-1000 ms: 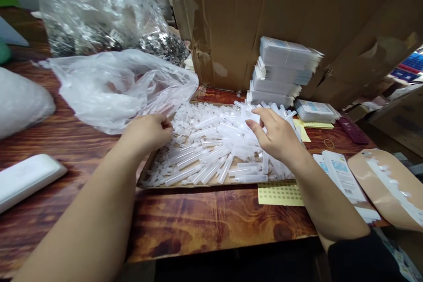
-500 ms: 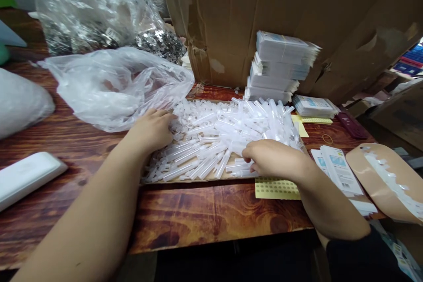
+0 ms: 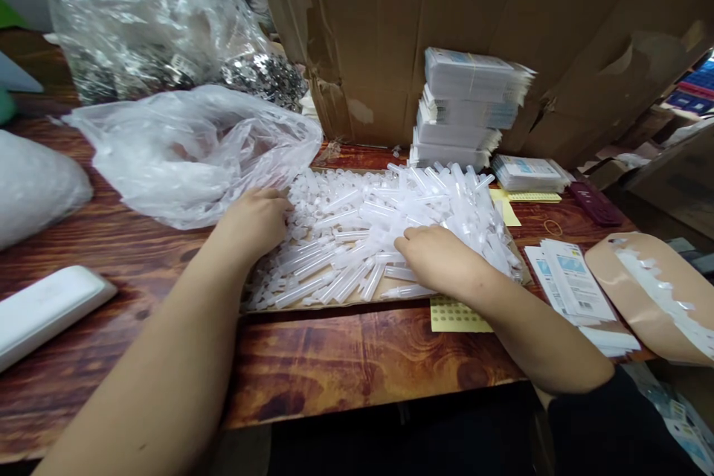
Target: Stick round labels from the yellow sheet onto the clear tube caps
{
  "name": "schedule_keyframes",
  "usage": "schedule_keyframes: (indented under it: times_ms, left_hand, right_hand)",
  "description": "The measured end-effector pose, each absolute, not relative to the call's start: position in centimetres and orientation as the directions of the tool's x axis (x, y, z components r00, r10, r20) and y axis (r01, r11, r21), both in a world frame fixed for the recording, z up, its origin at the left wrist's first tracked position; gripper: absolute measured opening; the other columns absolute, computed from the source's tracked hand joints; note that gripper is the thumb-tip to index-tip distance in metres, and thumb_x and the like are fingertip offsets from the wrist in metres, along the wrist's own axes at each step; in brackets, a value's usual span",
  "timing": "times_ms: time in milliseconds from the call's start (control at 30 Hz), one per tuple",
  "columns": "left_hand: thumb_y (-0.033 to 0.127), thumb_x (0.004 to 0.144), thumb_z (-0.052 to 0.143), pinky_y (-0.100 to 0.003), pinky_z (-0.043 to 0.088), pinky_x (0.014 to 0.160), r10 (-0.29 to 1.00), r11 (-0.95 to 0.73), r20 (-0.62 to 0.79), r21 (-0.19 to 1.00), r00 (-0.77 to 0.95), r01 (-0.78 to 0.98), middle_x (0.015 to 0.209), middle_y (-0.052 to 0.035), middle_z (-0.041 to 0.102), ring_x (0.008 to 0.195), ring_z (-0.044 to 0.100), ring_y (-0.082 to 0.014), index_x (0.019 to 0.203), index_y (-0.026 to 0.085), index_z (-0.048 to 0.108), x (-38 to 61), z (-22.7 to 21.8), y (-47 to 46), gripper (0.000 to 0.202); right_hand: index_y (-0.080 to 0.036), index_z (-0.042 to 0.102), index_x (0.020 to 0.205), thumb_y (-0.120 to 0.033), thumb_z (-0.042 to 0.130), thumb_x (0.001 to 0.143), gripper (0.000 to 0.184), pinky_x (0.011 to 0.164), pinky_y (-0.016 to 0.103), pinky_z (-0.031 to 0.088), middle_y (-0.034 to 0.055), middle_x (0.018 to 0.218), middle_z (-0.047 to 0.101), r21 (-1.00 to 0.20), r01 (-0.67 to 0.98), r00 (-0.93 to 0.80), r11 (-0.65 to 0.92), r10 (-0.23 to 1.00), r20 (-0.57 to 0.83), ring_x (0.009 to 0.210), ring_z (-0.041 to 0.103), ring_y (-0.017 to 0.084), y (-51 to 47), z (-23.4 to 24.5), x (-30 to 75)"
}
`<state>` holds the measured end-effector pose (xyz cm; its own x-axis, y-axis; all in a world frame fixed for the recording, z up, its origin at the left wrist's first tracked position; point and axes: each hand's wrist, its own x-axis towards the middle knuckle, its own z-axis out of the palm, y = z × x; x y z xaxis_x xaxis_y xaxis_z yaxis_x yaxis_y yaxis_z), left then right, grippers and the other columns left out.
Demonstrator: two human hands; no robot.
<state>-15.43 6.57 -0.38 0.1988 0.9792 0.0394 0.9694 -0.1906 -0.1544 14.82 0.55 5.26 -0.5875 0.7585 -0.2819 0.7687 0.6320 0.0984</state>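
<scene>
A shallow cardboard tray on the table holds a heap of translucent white plastic tubes. Small clear plastic caps fill its left and back part. My left hand reaches in at the tray's left edge, fingers bent down against the caps; the fingertips are hidden, so what they hold cannot be made out. Over the tray's right front, my right hand has its fingers curled down among the tubes. Its thumb and fingertips are mostly covered by the hand itself, and whatever they grip is hidden.
Behind the tray lies a crumpled plastic bag, with bags of shiny metal pieces beyond. A large cardboard box rises behind stacked printed cards. To the right are loose cards, yellow sticker sheets and a beige container.
My right hand has moved slightly left and further back over the tubes, uncovering a tube at the tray's front edge. My left hand stays at the caps. The view has shifted a little.
</scene>
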Motion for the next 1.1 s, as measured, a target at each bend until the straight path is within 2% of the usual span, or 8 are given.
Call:
schedule_keyframes:
  times_ms: [200,400,500,633,767,833,933,1100]
  left_hand:
    - [0.010,0.083,0.045,-0.042,0.045,0.107,0.973,-0.224,0.004,-0.186,0.229,0.957,0.111,-0.0187,0.077,0.109,0.068,-0.0331,0.100,0.009,0.080,-15.1,-0.1,6.3,0.040]
    - [0.010,0.083,0.046,-0.043,0.050,0.100,0.981,-0.195,-0.036,-0.171,0.192,0.966,0.109,-0.0164,0.079,0.108,0.067,-0.0343,0.107,0.012,0.080,-14.3,0.3,5.9,0.042]
    - [0.013,0.083,0.047,-0.042,0.052,0.095,0.985,-0.172,-0.045,-0.152,0.167,0.973,0.109,-0.0183,0.079,0.106,0.070,-0.0349,0.105,0.013,0.080,-14.0,0.3,5.8,0.040]
    - [0.015,0.080,0.047,-0.039,0.051,0.096,0.987,-0.157,-0.044,-0.123,0.153,0.980,0.109,-0.0184,0.079,0.109,0.071,-0.0351,0.104,0.014,0.080,-13.9,0.2,5.6,0.040]
    - [0.018,0.074,0.051,-0.040,0.050,0.100,0.991,-0.134,-0.043,-0.113,0.130,0.985,0.109,-0.0178,0.079,0.110,0.071,-0.0356,0.105,0.016,0.080,-13.9,0.2,5.4,0.043]
    - [0.017,0.070,0.053,-0.041,0.052,0.095,0.992,-0.122,-0.050,-0.108,0.117,0.987,0.104,-0.0204,0.079,0.107,0.072,-0.0379,0.100,0.014,0.081,-13.7,0.2,5.2,0.042]
    - [0.015,0.068,0.053,-0.045,0.055,0.088,0.993,-0.113,-0.048,-0.096,0.108,0.989,0.099,-0.0266,0.078,0.100,0.074,-0.0419,0.095,0.008,0.081,-13.3,0.2,4.9,0.040]
    - [0.012,0.071,0.054,-0.042,0.055,0.091,0.991,-0.128,-0.034,-0.081,0.126,0.988,0.098,-0.0262,0.079,0.102,0.075,-0.0389,0.096,0.008,0.081,-13.1,0.2,4.7,0.038]
  right_hand:
    - [-0.012,0.072,0.110,-0.003,0.048,0.092,0.031,0.079,0.034,0.049,0.0162,0.111,0.075,0.051,0.789,-0.551,0.613,0.741,-0.384,0.102,0.073,0.028,1.1,5.9,15.2]
    - [-0.011,0.073,0.107,-0.001,0.051,0.090,0.030,0.071,0.030,0.042,0.0149,0.108,0.076,0.019,0.799,-0.537,0.601,0.728,-0.427,0.095,0.072,0.023,1.4,6.3,15.2]
    - [-0.012,0.074,0.101,-0.012,0.059,0.095,0.016,0.066,0.030,0.039,0.0133,0.103,0.077,-0.003,0.799,-0.537,0.601,0.712,-0.453,0.087,0.070,0.022,1.3,7.0,15.8]
    - [-0.015,0.073,0.105,-0.027,0.059,0.102,0.018,0.074,0.030,0.041,0.0090,0.104,0.075,-0.149,0.734,-0.677,0.663,0.695,-0.240,0.092,0.066,0.020,1.9,8.6,15.6]
    - [-0.014,0.070,0.107,-0.023,0.055,0.104,0.018,0.077,0.032,0.040,0.0119,0.114,0.071,-0.014,0.667,-0.744,0.745,0.664,-0.080,0.101,0.064,0.023,4.9,9.7,11.4]
    - [-0.015,0.068,0.115,-0.011,0.050,0.101,0.024,0.078,0.031,0.042,0.0121,0.124,0.068,0.060,0.624,-0.779,0.779,0.626,-0.038,0.107,0.063,0.024,7.2,9.5,8.3]
    - [-0.019,0.060,0.136,0.001,0.038,0.097,0.048,0.089,0.034,0.047,0.0131,0.143,0.058,0.131,0.584,-0.797,0.801,0.596,-0.095,0.123,0.060,0.026,10.6,8.4,3.7]
    - [-0.020,0.057,0.144,-0.009,0.042,0.099,0.049,0.100,0.043,0.051,0.0189,0.150,0.054,0.141,0.642,-0.730,0.754,0.657,-0.186,0.134,0.055,0.034,13.7,5.7,-1.3]
